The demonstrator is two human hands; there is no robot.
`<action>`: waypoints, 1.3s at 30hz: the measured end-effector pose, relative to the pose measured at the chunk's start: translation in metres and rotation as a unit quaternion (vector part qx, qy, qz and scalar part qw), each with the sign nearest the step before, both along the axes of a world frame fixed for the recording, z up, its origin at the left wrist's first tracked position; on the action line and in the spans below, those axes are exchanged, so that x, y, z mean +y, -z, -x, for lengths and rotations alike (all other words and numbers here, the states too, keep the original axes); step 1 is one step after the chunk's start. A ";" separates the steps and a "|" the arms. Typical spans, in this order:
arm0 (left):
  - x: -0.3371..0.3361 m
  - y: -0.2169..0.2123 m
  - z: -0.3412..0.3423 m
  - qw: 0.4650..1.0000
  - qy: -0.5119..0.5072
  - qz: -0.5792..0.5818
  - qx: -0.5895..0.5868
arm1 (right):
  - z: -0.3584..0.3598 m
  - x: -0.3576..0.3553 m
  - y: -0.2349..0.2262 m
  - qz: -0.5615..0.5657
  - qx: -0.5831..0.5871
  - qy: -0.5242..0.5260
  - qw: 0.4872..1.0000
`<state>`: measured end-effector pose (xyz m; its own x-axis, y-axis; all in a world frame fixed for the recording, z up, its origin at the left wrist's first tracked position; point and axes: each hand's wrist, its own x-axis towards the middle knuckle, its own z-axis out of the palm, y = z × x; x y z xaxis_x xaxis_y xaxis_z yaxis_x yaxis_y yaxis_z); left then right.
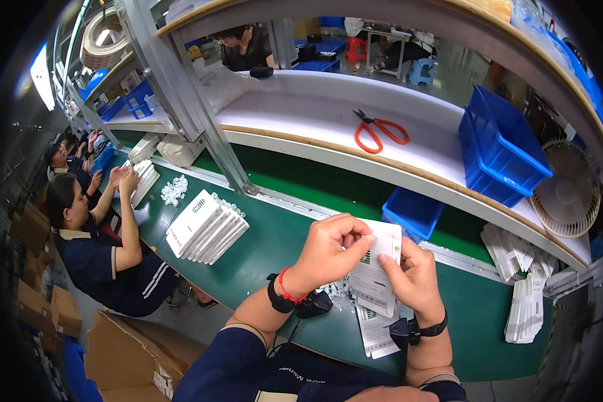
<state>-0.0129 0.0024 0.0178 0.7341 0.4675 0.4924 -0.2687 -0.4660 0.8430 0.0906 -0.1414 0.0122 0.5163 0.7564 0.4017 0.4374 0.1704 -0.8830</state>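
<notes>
At the near left, a brown open-flapped cardboard box (pixel 117 358) stands beside the green-topped desk (pixel 476 328). At the desk's near side lies a white, flat, printed rectangular pack (pixel 380 335). Above and partly over it, a similar white printed card pack (pixel 374 285) is held up between both hands. The right hand (pixel 417 276) has its grip closed on this pack's right side, thumb on the front. The left hand (pixel 335 246) has thumb and forefinger closed together at its upper left; whether they pinch anything small, I cannot tell. Small clear plastic pieces (pixel 339 288) lie scattered just left of it.

Farther left on the desk is a leaning white stack of packs (pixel 204 228); at the right, a white bundle of packs (pixel 526 309). Beyond the hands sits a blue plastic bin (pixel 409 209).

On the far white shelf (pixel 301 100) lie red-handled metal snips (pixel 380 130), with nested blue plastic crates (pixel 502 151) to their right.
</notes>
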 end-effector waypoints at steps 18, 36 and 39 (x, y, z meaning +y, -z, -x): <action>0.007 0.007 0.004 0.998 0.028 0.053 0.021 | 0.010 -0.001 -0.004 0.006 -0.057 -0.010 0.998; -0.008 -0.001 0.014 0.994 0.073 -0.036 -0.067 | 0.024 -0.027 -0.023 0.026 -0.039 -0.041 0.998; -0.012 0.001 0.011 0.984 0.090 -0.117 -0.102 | 0.011 -0.027 -0.016 -0.012 -0.073 -0.014 0.997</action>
